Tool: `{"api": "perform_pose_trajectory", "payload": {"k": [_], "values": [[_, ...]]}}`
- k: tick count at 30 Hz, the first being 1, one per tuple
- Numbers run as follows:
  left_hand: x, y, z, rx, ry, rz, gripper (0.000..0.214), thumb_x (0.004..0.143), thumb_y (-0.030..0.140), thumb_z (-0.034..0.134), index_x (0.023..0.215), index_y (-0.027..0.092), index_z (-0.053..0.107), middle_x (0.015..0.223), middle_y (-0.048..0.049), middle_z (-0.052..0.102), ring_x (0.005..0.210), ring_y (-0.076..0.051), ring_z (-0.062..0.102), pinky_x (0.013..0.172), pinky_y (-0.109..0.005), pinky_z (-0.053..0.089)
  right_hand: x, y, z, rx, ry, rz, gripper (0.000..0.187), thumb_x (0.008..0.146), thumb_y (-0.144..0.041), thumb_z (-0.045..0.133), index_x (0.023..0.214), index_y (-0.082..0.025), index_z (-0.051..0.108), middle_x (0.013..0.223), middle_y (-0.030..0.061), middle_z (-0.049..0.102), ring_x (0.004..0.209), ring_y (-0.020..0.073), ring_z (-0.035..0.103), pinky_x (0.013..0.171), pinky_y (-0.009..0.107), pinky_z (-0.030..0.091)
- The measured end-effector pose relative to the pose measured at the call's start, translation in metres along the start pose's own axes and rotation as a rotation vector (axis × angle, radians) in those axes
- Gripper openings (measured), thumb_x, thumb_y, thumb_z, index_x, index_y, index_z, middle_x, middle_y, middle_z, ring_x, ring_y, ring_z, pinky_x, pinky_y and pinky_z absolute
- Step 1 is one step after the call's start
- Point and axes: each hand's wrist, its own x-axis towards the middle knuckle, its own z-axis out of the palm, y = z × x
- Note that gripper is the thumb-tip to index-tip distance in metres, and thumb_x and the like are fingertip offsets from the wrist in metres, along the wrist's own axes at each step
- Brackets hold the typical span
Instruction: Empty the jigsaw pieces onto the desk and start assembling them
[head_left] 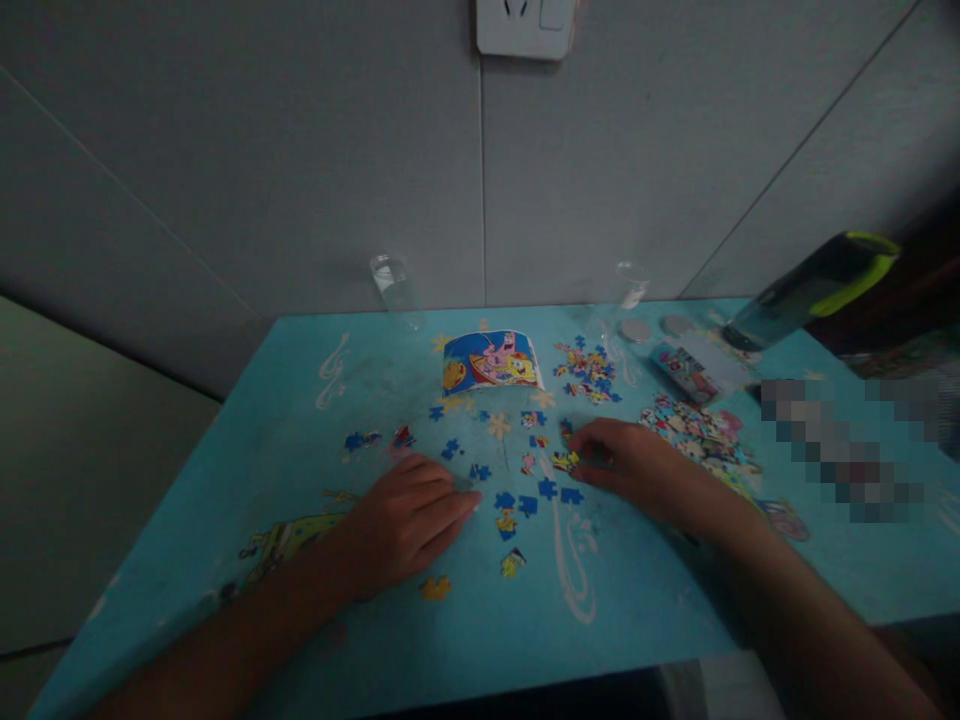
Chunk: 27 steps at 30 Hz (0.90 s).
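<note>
Puzzle pieces (525,497) lie loose on the blue desk (225,470), in front of the picture card (491,362), which stands curved near the desk's far edge. Our left hand (409,515) rests flat, palm down, with its fingers stretched and holding nothing. It is nearer to us than the card and to its left, and its fingertips point at the blue pieces just beside them. Our right hand (626,460) lies nearer than the card and to its right, fingers curled, the tips touching a yellow piece (564,461). We cannot tell whether it pinches that piece or only presses on it. The loose pieces sit between both hands. Right of the card a small heap (589,370) lies close by, and a larger heap (701,430) lies farther right, beyond our right hand. A glass (391,282) stands behind the card to the left, at the wall. Bare desk runs left of the card to the left edge, and from our hands to the near edge.
</note>
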Motion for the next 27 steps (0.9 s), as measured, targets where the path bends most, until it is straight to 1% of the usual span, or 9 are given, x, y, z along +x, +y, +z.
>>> {"api": "perform_pose_trajectory", "payload": {"k": [3, 5, 7, 10, 12, 15, 18, 23, 27], "values": [[-0.001, 0.000, 0.001, -0.005, -0.008, -0.011, 0.022, 0.096, 0.013, 0.057, 0.116, 0.015, 0.066, 0.089, -0.0057, 0.068, 0.084, -0.018, 0.060, 0.081, -0.039, 0.048, -0.004, 0.007, -0.007, 0.005, -0.069, 0.002, 0.022, 0.084, -0.038, 0.073, 0.104, -0.028, 0.071, 0.096, 0.0023, 0.072, 0.081, 0.0201, 0.067, 0.073, 0.032, 0.049], [-0.001, 0.000, 0.001, -0.007, -0.014, -0.015, 0.022, 0.096, 0.014, 0.057, 0.116, 0.015, 0.066, 0.089, -0.0055, 0.067, 0.084, -0.018, 0.060, 0.081, -0.039, 0.049, -0.005, 0.010, -0.010, 0.013, -0.079, -0.001, 0.025, 0.084, -0.040, 0.073, 0.106, -0.029, 0.072, 0.098, 0.0026, 0.073, 0.083, 0.0208, 0.067, 0.075, 0.032, 0.050], [0.000, 0.000, 0.001, -0.004, -0.003, -0.011, 0.023, 0.096, 0.014, 0.057, 0.117, 0.015, 0.066, 0.089, -0.0057, 0.068, 0.084, -0.018, 0.061, 0.080, -0.039, 0.050, -0.004, 0.011, -0.011, 0.014, -0.041, 0.001, 0.024, 0.087, -0.042, 0.070, 0.107, -0.028, 0.072, 0.099, 0.0035, 0.073, 0.084, 0.0213, 0.068, 0.077, 0.033, 0.051], [0.003, 0.001, -0.002, 0.013, 0.021, -0.025, 0.026, 0.097, 0.015, 0.056, 0.121, 0.015, 0.065, 0.093, -0.0067, 0.069, 0.089, -0.019, 0.063, 0.084, -0.040, 0.052, 0.002, 0.010, -0.008, -0.003, 0.102, 0.009, 0.026, 0.092, -0.042, 0.062, 0.111, -0.026, 0.071, 0.105, 0.0064, 0.073, 0.088, 0.0223, 0.068, 0.080, 0.035, 0.052], [0.004, 0.000, -0.003, 0.027, 0.036, -0.039, 0.029, 0.097, 0.016, 0.056, 0.125, 0.017, 0.064, 0.099, -0.0072, 0.070, 0.094, -0.019, 0.063, 0.088, -0.041, 0.053, 0.008, 0.011, -0.004, -0.017, 0.175, -0.022, 0.030, 0.094, -0.042, 0.060, 0.117, -0.025, 0.070, 0.112, 0.0084, 0.071, 0.093, 0.0235, 0.067, 0.084, 0.036, 0.051], [0.005, -0.002, -0.004, 0.050, 0.063, -0.042, 0.031, 0.096, 0.016, 0.057, 0.127, 0.017, 0.063, 0.104, -0.0078, 0.070, 0.098, -0.020, 0.064, 0.091, -0.041, 0.053, 0.014, 0.012, 0.002, -0.038, 0.187, -0.074, 0.034, 0.095, -0.043, 0.060, 0.120, -0.023, 0.070, 0.114, 0.0101, 0.069, 0.096, 0.0241, 0.066, 0.087, 0.037, 0.051], [0.009, -0.005, -0.004, 0.069, 0.071, -0.032, 0.030, 0.096, 0.015, 0.058, 0.125, 0.016, 0.063, 0.106, -0.0088, 0.070, 0.101, -0.021, 0.064, 0.093, -0.042, 0.053, 0.017, 0.015, 0.006, -0.037, 0.193, -0.082, 0.031, 0.095, -0.041, 0.059, 0.118, -0.022, 0.070, 0.109, 0.0102, 0.068, 0.093, 0.0234, 0.066, 0.087, 0.037, 0.051], [0.035, -0.005, -0.002, 0.110, -0.079, -0.011, 0.027, 0.097, 0.022, 0.057, 0.122, 0.017, 0.065, 0.116, -0.0098, 0.069, 0.109, -0.024, 0.062, 0.096, -0.045, 0.049, 0.020, 0.019, 0.007, 0.004, 0.205, -0.094, 0.022, 0.092, -0.037, 0.064, 0.105, -0.022, 0.072, 0.101, 0.0074, 0.068, 0.089, 0.0215, 0.065, 0.084, 0.034, 0.051], [0.065, -0.001, 0.011, 0.068, -0.131, -0.009, 0.033, 0.097, 0.026, 0.057, 0.129, 0.016, 0.061, 0.127, -0.0105, 0.065, 0.119, -0.025, 0.059, 0.103, -0.046, 0.044, 0.020, 0.018, 0.009, 0.040, 0.195, -0.099, 0.019, 0.090, -0.032, 0.066, 0.103, -0.021, 0.071, 0.101, 0.0065, 0.068, 0.089, 0.0208, 0.064, 0.082, 0.033, 0.050]]}}
